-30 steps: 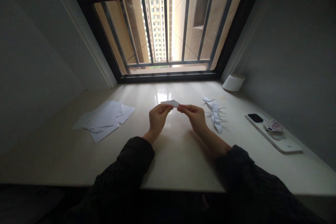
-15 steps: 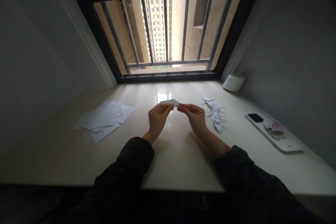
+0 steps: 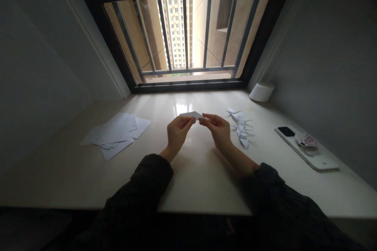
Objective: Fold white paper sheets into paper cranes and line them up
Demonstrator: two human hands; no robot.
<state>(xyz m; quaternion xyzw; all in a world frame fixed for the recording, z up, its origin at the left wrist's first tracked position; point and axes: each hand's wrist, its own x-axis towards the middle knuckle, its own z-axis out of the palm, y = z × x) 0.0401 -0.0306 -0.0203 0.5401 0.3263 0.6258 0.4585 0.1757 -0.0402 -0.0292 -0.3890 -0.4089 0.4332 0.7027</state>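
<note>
Right hand (image 3: 220, 129), index finger now slightly raised — its hold unclear, left hand (image 3: 176, 130), fingers clamped on folded paper (image 3: 191, 114).

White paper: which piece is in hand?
The folded piece, pinched by the left hand; the sheets lie piled at left, the cranes in a row at right.

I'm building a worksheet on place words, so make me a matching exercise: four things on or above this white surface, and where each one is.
Things
1. folded paper
2. loose sheets
3. small paper figures
4. phone

Places
A. in a row, just right of the right hand
B. at both hands' fingertips
C. farthest right of the four
D. overlapping, left of the left hand

Pairs: 1-B, 2-D, 3-A, 4-C
</note>
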